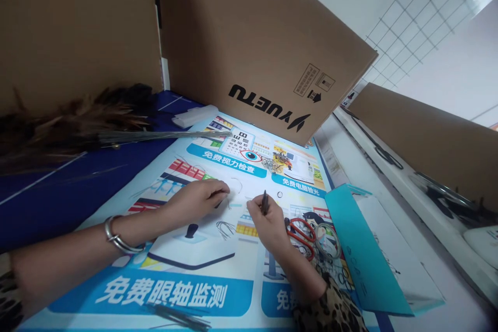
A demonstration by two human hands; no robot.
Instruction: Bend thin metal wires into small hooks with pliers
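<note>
My left hand is closed, with thumb and fingertips pinched just above a printed poster sheet; what it pinches is too small to make out. A fine curved wire shows beside its fingertips. My right hand is wrapped round a slim dark tool whose pointed end sticks up; its kind is unclear. A small dark ring lies to the right of that hand. Between and below the hands rests a small bunch of bent wires. Red-handled scissors lie beside my right wrist.
A wire coil lies by the scissors, left of an open teal box. Long wires and brown feathers lie at left. More dark wires are at the front edge. Cardboard stands behind.
</note>
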